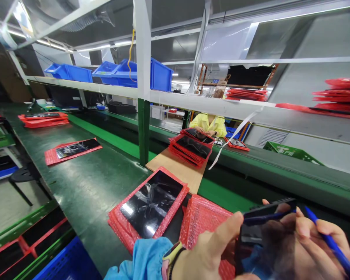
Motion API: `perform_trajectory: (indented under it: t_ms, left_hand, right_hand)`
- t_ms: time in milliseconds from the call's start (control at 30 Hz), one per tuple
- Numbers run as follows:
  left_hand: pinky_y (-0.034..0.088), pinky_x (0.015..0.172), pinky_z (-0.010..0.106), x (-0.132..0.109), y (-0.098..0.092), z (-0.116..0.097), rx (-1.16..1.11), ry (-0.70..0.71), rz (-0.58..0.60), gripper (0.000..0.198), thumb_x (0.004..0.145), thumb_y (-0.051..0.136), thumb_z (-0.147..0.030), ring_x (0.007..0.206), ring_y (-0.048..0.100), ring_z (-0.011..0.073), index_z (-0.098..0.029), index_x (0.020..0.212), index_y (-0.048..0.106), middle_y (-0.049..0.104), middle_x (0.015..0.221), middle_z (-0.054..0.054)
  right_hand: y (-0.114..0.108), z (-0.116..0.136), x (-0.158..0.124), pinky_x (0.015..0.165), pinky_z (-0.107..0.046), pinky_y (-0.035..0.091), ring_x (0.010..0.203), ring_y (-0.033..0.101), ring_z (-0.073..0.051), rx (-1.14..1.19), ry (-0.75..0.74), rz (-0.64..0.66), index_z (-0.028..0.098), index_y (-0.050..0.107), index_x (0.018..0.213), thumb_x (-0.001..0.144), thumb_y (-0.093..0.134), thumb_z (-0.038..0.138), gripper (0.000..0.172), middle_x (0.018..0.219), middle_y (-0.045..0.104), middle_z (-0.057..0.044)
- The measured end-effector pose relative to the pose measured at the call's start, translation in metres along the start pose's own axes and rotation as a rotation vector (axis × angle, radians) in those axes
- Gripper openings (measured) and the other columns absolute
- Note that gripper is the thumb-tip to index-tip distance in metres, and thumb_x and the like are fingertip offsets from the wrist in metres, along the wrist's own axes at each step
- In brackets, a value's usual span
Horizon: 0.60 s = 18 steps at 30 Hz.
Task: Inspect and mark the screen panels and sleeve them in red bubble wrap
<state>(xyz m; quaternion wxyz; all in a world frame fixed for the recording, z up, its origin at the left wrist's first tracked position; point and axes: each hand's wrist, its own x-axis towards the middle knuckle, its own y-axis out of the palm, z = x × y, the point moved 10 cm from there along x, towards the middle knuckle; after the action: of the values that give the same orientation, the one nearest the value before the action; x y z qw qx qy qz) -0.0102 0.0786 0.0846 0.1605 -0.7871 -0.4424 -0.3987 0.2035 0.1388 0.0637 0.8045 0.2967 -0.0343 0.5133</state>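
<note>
left hand (207, 256) grips phone edge (265, 210) | right hand (317, 237) grips pen (332, 245) | bubble wrap (205, 219) below

The left hand (205, 256) and right hand (315, 243) hold a black phone (259, 221) above red bubble wrap (205, 221); the right also grips a blue pen (331, 245).

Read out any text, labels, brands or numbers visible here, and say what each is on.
No word, brand or number is legible in this view.
Green plastic crate: moulded marks on its side, too small and blurred to read.
Black panel: no text visible.
Blue pen: no print visible.
Black glass panel on the red bubble pouch: glare only, no text visible.
</note>
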Motion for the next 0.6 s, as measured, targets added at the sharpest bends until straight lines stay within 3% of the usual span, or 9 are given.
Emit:
perform_trajectory:
  t_ms: [67,167,267,333,500,600]
  left_hand:
    - [0.049,0.088,0.039,0.002,-0.004,0.003,-0.010,-0.066,-0.035,0.069,0.087,0.057,-0.026,0.102,0.064,0.0246,-0.031,0.147,0.026,0.059,0.127,0.014]
    - [0.045,0.094,0.044,0.008,-0.009,0.008,-0.117,-0.146,-0.097,0.072,0.086,0.055,-0.041,0.107,0.061,0.0281,-0.021,0.148,0.024,0.056,0.128,0.017]
    - [0.043,0.095,0.044,0.013,-0.014,0.023,-0.325,-0.288,-0.172,0.078,0.082,0.057,-0.051,0.108,0.059,0.0290,-0.021,0.147,0.027,0.057,0.126,0.015]
    - [0.044,0.093,0.041,0.013,-0.017,0.036,-0.498,-0.403,-0.245,0.073,0.082,0.057,-0.049,0.103,0.061,0.0263,-0.024,0.146,0.032,0.062,0.118,0.011]
    - [0.044,0.090,0.034,0.013,-0.022,0.054,-0.678,-0.563,-0.375,0.067,0.081,0.057,-0.037,0.095,0.062,0.0211,-0.025,0.144,0.037,0.066,0.106,0.007]
    - [0.043,0.091,0.035,0.015,-0.020,0.058,-0.743,-0.591,-0.398,0.069,0.080,0.057,-0.035,0.096,0.062,0.0215,-0.027,0.145,0.034,0.066,0.107,0.006]
  right_hand:
    - [0.000,-0.007,-0.003,0.114,-0.051,0.019,0.124,0.046,-0.027,0.019,0.066,-0.012,0.031,0.060,0.079,0.055,0.077,0.017,0.033,0.072,0.050,0.001]
    - [-0.008,-0.021,-0.005,0.113,-0.040,0.024,0.109,0.055,-0.021,0.033,0.165,-0.053,0.031,0.061,0.082,0.056,0.077,0.019,0.032,0.076,0.052,0.002]
    - [-0.019,-0.032,-0.007,0.108,-0.034,0.035,0.079,0.060,-0.015,0.054,0.238,-0.115,0.029,0.063,0.081,0.060,0.075,0.019,0.026,0.073,0.052,0.004]
    - [-0.027,-0.037,-0.008,0.105,-0.035,0.040,0.070,0.059,-0.014,0.054,0.284,-0.183,0.028,0.064,0.081,0.060,0.074,0.018,0.025,0.074,0.056,0.004]
    - [-0.040,-0.044,-0.011,0.110,-0.019,0.032,0.093,0.062,-0.014,0.100,0.381,-0.306,0.025,0.062,0.074,0.059,0.065,0.011,0.022,0.079,0.061,0.002]
    - [-0.041,-0.055,-0.011,0.110,-0.022,0.034,0.105,0.059,-0.014,0.150,0.471,-0.311,0.025,0.057,0.072,0.058,0.059,0.009,0.022,0.088,0.063,-0.001]
